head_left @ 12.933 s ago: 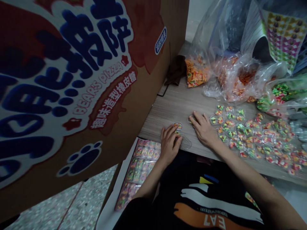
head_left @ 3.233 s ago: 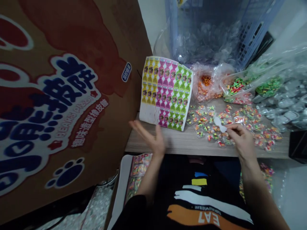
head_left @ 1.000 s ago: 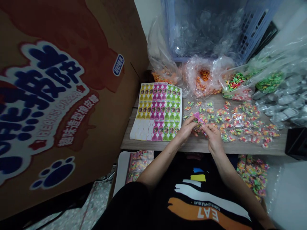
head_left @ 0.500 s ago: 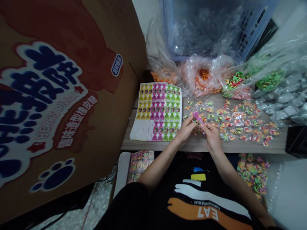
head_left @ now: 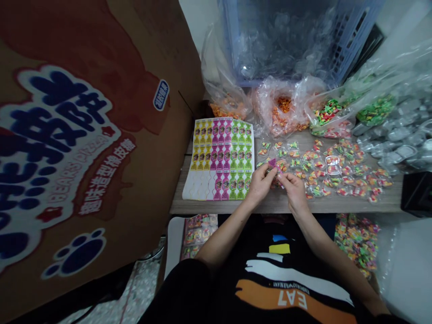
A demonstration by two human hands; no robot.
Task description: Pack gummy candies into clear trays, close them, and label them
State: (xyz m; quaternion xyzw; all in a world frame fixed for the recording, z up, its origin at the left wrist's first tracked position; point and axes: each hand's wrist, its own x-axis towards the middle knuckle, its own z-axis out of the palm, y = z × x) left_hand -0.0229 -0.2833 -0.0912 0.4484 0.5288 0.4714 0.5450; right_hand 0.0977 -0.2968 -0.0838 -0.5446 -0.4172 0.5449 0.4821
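My left hand (head_left: 260,184) and my right hand (head_left: 294,191) meet over the near edge of the wooden table (head_left: 270,204). Together they pinch a small pink sticker (head_left: 273,164) against a small clear packet that I can barely make out. Just left of my hands lies a sticker sheet (head_left: 221,157) with yellow, pink and green columns; its lower left corner is bare white. To the right, several small clear packets of colourful candy (head_left: 337,173) are spread over the table.
A big brown printed carton (head_left: 84,135) fills the left. Plastic bags of orange (head_left: 283,110) and green (head_left: 374,108) sweets line the back, with a blue crate (head_left: 286,40) behind. Empty clear shells (head_left: 401,144) pile at right. A tray of packed pieces (head_left: 197,227) sits below the table.
Earlier the sheet stood upright and my hands were apart. It has since been laid flat, and both hands have come together on a pink sticker. Over the last second they barely moved.
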